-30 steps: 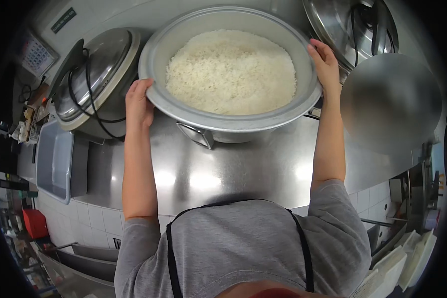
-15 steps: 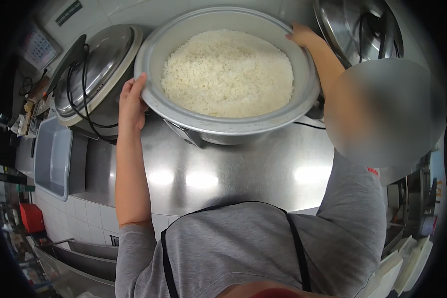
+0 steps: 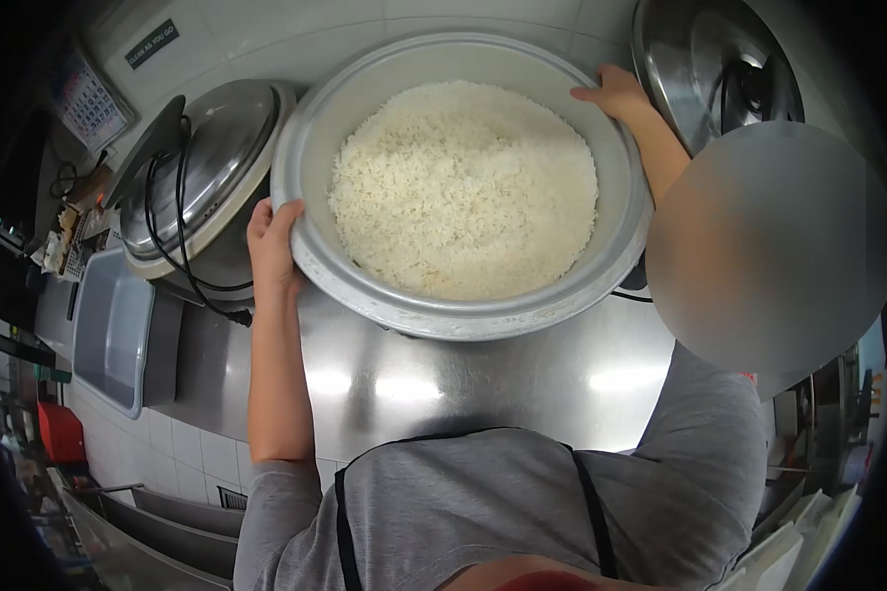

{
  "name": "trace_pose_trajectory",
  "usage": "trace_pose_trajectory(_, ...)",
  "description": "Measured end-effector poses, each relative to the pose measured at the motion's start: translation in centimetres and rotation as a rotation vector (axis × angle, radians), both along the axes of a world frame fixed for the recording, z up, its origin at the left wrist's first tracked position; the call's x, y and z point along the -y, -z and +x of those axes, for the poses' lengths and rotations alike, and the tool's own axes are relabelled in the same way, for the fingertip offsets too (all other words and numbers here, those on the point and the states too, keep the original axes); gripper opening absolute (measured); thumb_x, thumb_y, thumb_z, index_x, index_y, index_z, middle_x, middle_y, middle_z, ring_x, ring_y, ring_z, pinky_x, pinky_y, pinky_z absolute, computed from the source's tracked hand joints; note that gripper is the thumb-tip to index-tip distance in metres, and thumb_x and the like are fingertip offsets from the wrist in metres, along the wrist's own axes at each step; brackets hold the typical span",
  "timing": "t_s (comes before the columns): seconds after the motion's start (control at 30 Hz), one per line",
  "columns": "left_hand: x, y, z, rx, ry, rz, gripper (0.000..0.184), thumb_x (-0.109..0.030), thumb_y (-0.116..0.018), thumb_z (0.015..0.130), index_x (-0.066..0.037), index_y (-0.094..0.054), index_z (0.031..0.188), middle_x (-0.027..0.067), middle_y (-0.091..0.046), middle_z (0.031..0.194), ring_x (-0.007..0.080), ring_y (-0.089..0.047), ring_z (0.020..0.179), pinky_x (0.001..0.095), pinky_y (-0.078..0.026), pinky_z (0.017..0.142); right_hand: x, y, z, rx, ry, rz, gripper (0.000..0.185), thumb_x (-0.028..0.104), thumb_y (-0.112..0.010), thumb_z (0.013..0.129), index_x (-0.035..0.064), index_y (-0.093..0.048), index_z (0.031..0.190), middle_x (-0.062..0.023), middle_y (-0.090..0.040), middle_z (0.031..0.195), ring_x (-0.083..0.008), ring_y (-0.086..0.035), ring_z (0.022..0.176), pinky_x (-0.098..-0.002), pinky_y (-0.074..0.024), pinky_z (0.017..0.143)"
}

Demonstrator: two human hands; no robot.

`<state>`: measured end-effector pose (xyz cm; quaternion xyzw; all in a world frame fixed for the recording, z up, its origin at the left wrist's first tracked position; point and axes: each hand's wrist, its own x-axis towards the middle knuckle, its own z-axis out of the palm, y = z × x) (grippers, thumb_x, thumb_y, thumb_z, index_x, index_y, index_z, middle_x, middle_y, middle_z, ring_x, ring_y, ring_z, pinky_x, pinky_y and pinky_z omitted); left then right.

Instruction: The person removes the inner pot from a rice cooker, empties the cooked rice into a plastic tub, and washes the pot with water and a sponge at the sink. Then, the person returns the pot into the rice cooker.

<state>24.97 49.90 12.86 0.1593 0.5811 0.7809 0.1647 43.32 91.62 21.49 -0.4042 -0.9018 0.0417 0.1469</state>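
A large oval metal rice pot [image 3: 317,251] is full of cooked white rice [image 3: 463,197]. My left hand [image 3: 275,241] grips its rim on the left, thumb over the edge and fingers around the outside. On the far right side, my right hand [image 3: 616,93] holds the rim with its thumb resting over it. The pot hides nearly all of the cooker base beneath it, so I cannot see how far apart the two are.
A lidded rice cooker [image 3: 207,148] with a looped black cord stands left. A shiny metal lid [image 3: 705,54] leans at the back right. A grey plastic tub [image 3: 118,330] sits left on the steel counter [image 3: 443,379]. A blurred patch covers part of the right side.
Both hands have brought the pot upward and nearer to me. Its front rim now covers the cooker base that showed before. The whole view has also shifted slightly.
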Motion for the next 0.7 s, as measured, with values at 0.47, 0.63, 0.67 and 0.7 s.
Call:
trace_pose_trajectory(0.47,0.8,-9.2,2.5,-0.066,0.002,0.081,0.027,-0.014,-0.056,0.076,0.001,-0.052,0.099,0.0082,-0.058,0.084,0.0148,-0.057,0.071,0.0248,-0.046,0.064,-1.8,-8.4,5.6,-0.259,-0.106,0.157,0.074,0.052,-0.07,0.061,-0.0048,-0.057,0.108,-0.0198,-0.061,0.1,-0.0266,-0.059,0.093,-0.0321,-0.0425,0.083)
trace_pose_trajectory(0.63,1.9,-10.4,4.3,-0.216,-0.01,0.271,0.027,-0.015,-0.056,0.078,0.002,-0.054,0.1,0.007,-0.058,0.081,0.0136,-0.057,0.067,0.0237,-0.047,0.062,-0.9,-11.7,9.3,-0.637,-0.312,-0.095,0.053,0.039,-0.069,0.07,-0.0049,-0.059,0.1,-0.0115,-0.063,0.085,-0.0197,-0.06,0.079,-0.0296,-0.046,0.073)
trace_pose_trajectory(0.67,2.0,-10.3,4.7,-0.23,-0.019,0.297,0.027,-0.015,-0.056,0.078,0.002,-0.054,0.099,0.0077,-0.059,0.081,0.0144,-0.059,0.067,0.0242,-0.048,0.061,-1.1,-11.3,9.3,-0.649,-0.33,-0.237,0.049,0.035,-0.069,0.07,-0.0035,-0.06,0.097,-0.0103,-0.063,0.083,-0.0188,-0.059,0.077,-0.0287,-0.0459,0.072)
trace_pose_trajectory(0.7,2.2,-10.4,5.2,-0.239,-0.029,0.296,0.027,-0.015,-0.056,0.078,0.002,-0.054,0.099,0.0077,-0.059,0.081,0.0144,-0.059,0.067,0.0242,-0.048,0.061,-1.5,-10.8,8.9,-0.655,-0.342,-0.239,0.049,0.035,-0.069,0.07,-0.0035,-0.06,0.097,-0.0103,-0.063,0.083,-0.0188,-0.059,0.077,-0.0287,-0.0459,0.072)
